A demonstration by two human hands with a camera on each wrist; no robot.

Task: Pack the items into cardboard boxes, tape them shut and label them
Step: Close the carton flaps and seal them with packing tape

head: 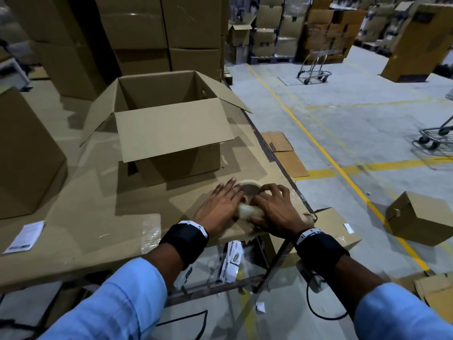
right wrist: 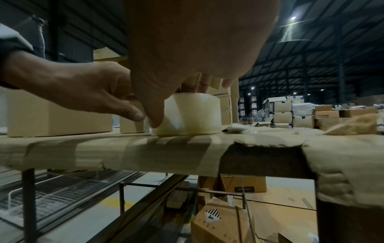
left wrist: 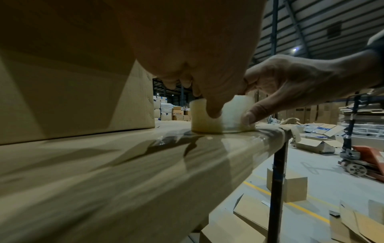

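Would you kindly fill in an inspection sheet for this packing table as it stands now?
Surface: table covered in taped cardboard, torn at the near right corner.
Job's things: open cardboard box, flaps up, contents not visible; clear tape roll lying flat near the edge.
Clutter: printed leaflet at the near left; closed box on the left.
Grippers: left hand and right hand both grip the roll.
Cables: black cable hanging below the right wrist.
Surroundings: stacked cartons, trolley, loose box on the floor.
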